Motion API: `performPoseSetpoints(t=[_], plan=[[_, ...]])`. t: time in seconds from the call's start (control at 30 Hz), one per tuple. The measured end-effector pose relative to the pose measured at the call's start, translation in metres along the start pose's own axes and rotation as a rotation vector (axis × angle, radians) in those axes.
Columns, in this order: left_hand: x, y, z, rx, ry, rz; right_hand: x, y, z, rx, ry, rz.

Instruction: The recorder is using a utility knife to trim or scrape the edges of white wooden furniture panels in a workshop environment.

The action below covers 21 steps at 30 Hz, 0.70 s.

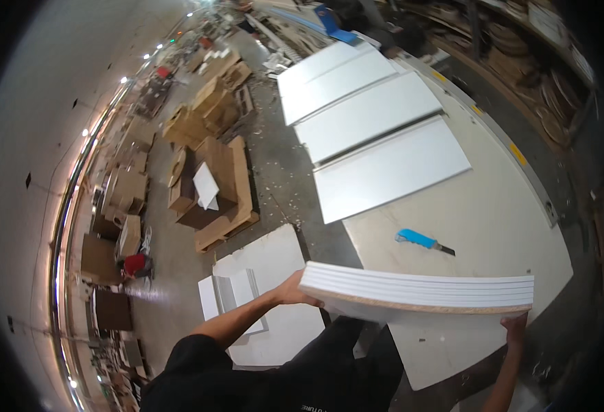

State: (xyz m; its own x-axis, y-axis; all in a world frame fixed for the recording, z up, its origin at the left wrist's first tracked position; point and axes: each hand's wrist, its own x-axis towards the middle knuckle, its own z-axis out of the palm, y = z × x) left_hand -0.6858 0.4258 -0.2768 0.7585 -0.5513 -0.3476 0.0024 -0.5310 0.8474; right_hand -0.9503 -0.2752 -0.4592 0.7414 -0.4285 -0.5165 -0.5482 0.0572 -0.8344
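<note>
Since I'm guessing that white panel stack is stiff and kinda hefty, the left hand and right hand are wisely gripping its opposite ends, part-closed.

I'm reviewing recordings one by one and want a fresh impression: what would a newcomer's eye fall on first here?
First, the stack of white boards, with the left hand and right hand at its ends. Just beyond, a bright blue-handled knife lies on the pale table; farther up, large white panels catch the light.
</note>
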Motion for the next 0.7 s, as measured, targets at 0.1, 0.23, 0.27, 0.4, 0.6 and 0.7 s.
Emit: performPoseSetpoints(t=[0.1, 0.23, 0.27, 0.4, 0.6, 0.7], plan=[[-0.001, 0.012, -0.01, -0.191, -0.129, -0.139, 0.005, -0.013, 0.038, 0.33, -0.006, -0.067], [-0.015, 0.016, 0.001, -0.387, -0.138, -0.165, -0.045, -0.126, 0.075, 0.356, -0.339, 0.197], [-0.01, 0.009, 0.013, -0.343, -0.058, -0.136, -0.051, -0.112, 0.06, 0.388, -0.333, 0.328], [-0.001, 0.02, 0.028, -0.482, -0.029, -0.268, -0.04, -0.089, 0.036, 0.304, -0.396, 0.456], [0.028, -0.015, 0.048, -0.741, -0.201, -0.781, -0.024, -0.097, 0.034, 0.363, -0.502, 0.481], [0.05, -0.078, 0.051, -0.719, -0.303, -1.024, -0.022, -0.104, 0.036, 0.404, -0.54, 0.499]])
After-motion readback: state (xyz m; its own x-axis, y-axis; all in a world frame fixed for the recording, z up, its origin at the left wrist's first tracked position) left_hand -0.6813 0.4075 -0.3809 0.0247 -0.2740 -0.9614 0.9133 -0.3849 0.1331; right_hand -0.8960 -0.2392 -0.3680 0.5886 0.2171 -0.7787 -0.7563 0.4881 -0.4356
